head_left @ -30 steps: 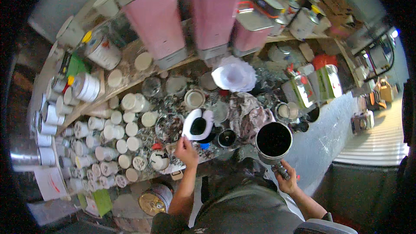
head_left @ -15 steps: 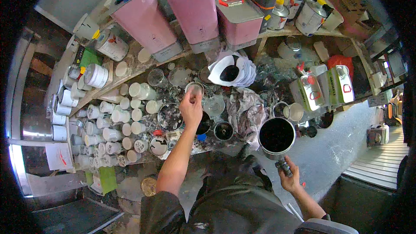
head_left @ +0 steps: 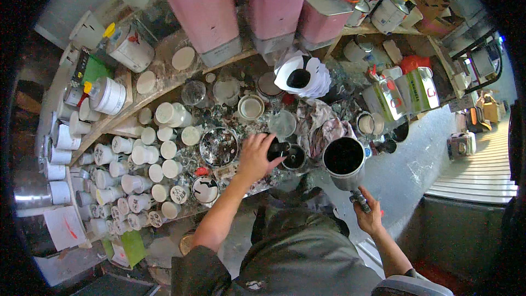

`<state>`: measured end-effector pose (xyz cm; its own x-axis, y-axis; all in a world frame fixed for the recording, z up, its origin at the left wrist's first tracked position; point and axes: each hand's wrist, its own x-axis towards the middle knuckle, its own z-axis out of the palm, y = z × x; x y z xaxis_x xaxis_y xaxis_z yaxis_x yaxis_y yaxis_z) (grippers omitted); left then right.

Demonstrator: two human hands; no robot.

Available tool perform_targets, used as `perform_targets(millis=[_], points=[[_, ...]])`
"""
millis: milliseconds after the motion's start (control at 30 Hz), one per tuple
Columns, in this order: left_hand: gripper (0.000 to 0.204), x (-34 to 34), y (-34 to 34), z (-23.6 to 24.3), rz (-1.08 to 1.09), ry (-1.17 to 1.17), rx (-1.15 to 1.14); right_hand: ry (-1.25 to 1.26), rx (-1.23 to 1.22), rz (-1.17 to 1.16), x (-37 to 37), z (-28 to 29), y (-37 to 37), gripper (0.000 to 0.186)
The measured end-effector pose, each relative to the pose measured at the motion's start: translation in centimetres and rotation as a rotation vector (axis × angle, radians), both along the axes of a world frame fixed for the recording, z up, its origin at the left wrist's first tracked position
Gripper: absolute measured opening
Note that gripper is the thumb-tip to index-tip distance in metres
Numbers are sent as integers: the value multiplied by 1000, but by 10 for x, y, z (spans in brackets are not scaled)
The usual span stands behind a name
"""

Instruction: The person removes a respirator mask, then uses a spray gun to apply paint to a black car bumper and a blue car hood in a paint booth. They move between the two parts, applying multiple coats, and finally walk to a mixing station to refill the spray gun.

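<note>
My left hand (head_left: 255, 158) reaches over the bench with its fingers and thumb curled round a small black cup (head_left: 278, 148). Just right of it stands another small round pot (head_left: 294, 157) with a dark inside. Above my left hand sits an open round tin (head_left: 251, 107) with a pale rim, beside a clear plastic cup (head_left: 282, 124). My right hand (head_left: 370, 214) is closed on the speckled metal body of what looks like a spray gun (head_left: 359, 200). Its large open cup (head_left: 344, 172) faces up with a black inside, off the bench's front edge.
Many white cups (head_left: 145, 154) crowd the left. Tall pink canisters (head_left: 208, 11) stand on the wooden shelf behind. A stack of paper strainers (head_left: 315, 77) and a crumpled stained rag (head_left: 318, 126) lie mid-bench. Green-and-silver cans (head_left: 383, 101) stand at the right. A stained tin (head_left: 205, 189) is near the front edge.
My left hand has come away from the round tin, moved nearer and right, and taken hold of the black cup. My right hand still holds the spray gun. The view has shifted.
</note>
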<state>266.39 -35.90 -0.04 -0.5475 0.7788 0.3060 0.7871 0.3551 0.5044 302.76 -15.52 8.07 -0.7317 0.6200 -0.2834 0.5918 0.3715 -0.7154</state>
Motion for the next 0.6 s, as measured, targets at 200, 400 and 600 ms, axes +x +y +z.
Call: perform_targets(millis=[200, 400, 600], points=[[44, -6, 24, -16, -168, -56, -38, -70, -77, -114, -10, 17, -60, 53], [31, -23, -32, 28, -44, -204, 227, -51, -108, -164, -2, 20, -88, 57], [26, -23, -80, 61, 100, -410, 235, -49, 13, -173, 13, 7, -94, 51]])
